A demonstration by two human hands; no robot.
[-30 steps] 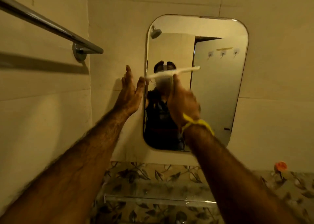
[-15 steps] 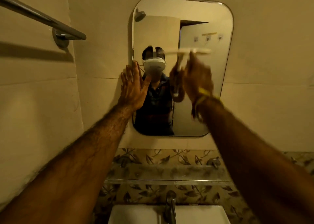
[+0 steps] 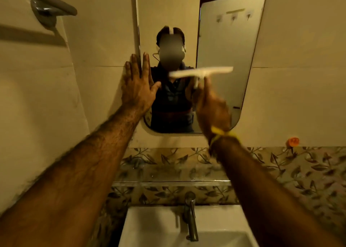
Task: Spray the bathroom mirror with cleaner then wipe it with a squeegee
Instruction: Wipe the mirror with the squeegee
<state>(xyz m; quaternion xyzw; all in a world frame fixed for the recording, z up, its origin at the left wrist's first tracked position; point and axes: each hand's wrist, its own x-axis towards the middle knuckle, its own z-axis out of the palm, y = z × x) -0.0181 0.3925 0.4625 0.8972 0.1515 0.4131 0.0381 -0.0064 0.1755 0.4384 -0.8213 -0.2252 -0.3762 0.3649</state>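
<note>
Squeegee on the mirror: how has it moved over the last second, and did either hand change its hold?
The squeegee, gripped by the right hand, has travelled down the mirror from about its middle height into the lower half. The camera also tipped down, so a sink and tap now show. The left hand stays flat at the mirror's left edge, fingers straight. The right hand's grip is unchanged.
</note>
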